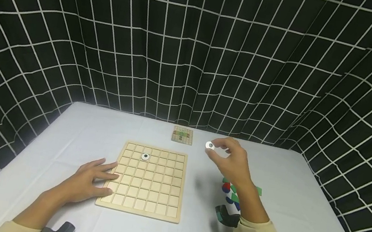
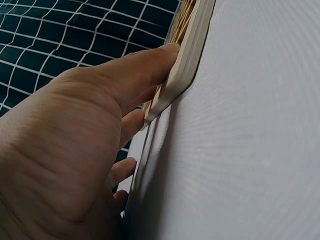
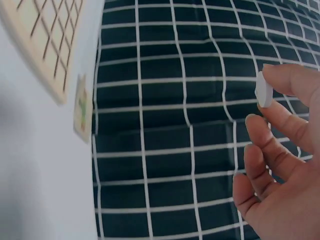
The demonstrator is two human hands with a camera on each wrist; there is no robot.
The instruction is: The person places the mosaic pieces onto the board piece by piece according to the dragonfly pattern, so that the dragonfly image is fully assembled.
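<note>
Between thumb and index finger, my right hand [image 1: 233, 160] pinches a round white disc [image 1: 210, 145] with a dark spot, held up off the table to the right of the board. In the right wrist view the disc [image 3: 264, 90] shows edge-on, its other fingers loosely bent below. My left hand [image 1: 89, 182] lies with spread fingers at the left edge of a wooden grid board [image 1: 150, 180]; in the left wrist view its thumb touches the board's rim [image 2: 182, 75]. A matching white disc [image 1: 145, 157] with a dark spot sits in an upper cell of the grid.
A small pattern card [image 1: 182, 135] with a green and brown figure lies behind the board. Several green, red and blue pieces [image 1: 226, 187] lie on the white table [image 1: 301, 215], partly hidden under my right forearm. Black cloth with a white grid [image 1: 181, 50] hangs around the table.
</note>
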